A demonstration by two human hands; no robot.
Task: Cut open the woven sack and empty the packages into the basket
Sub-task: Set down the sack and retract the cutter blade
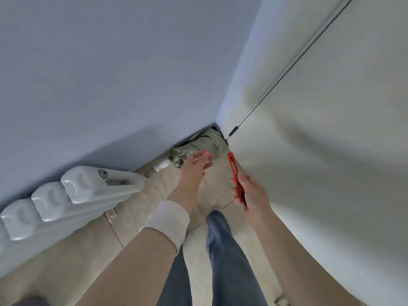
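At the bottom of the view, closest to the camera, two bare forearms reach forward over a pair of legs in blue jeans (pixel 223 250), which stand on a pale tiled floor (pixel 88 246). A white wristband (pixel 169 219) circles the left wrist.

Further out, the right hand (pixel 251 193) grips a red utility knife (pixel 234 171). Its fingers are curled round the lower part of the handle, and the knife's far end points away towards the corner of the room. The knife is close to the white panel (pixel 331 151) on the right, and its tip is just short of the sack. Whether a blade is out is too small to tell.

To the left of the knife, the left hand (pixel 196 165) stretches forward, palm turned to the right, with the fingers straight, loosely spread and holding nothing.

Just past those fingertips lies the sack (pixel 205 143), a crumpled grey-green bundle on the floor, wedged into the corner where the pale blue wall (pixel 110 62) meets the white panel. The fingertips overlap the sack's near edge in this view, but whether they touch it cannot be told. The sack is closer to the left hand than to the knife.

On the left, a white ribbed radiator (pixel 72 195) runs along the blue wall. A thin dark line (pixel 287 65) runs down the white panel to the corner.
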